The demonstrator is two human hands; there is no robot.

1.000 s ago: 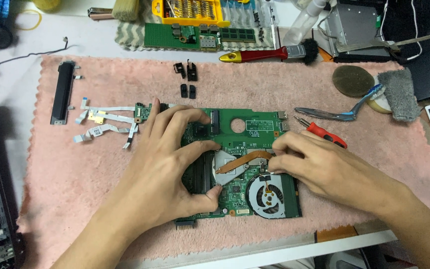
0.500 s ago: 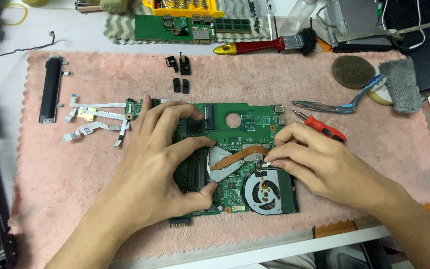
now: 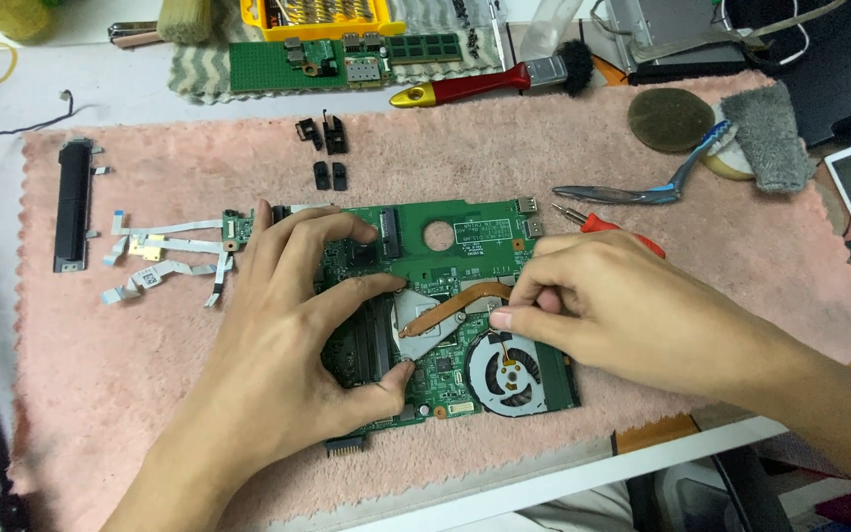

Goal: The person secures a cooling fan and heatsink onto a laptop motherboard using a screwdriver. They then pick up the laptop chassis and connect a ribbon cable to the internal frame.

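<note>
A green laptop motherboard [image 3: 465,236] lies on a pink towel [image 3: 130,374]. It carries a copper heat pipe [image 3: 450,305] over a silver plate and a round black fan [image 3: 509,372]. My left hand [image 3: 293,335] lies spread on the board's left part, index finger and thumb bracketing the silver plate. My right hand [image 3: 622,310] rests over the board's right edge, with its fingertips pinched at the heat pipe just above the fan. Whether something small sits between those fingertips cannot be made out.
Flat ribbon cables and a small green board [image 3: 164,251] lie left of the motherboard, with a black bar [image 3: 73,202] further left. A red screwdriver [image 3: 608,227], tweezers [image 3: 642,189], small black brackets [image 3: 325,148], a red-handled brush [image 3: 490,81] and a second green board [image 3: 297,61] lie beyond.
The view has shifted slightly. My right hand's fingertips have drawn in along the heat pipe above the fan. My left hand keeps its place on the board.
</note>
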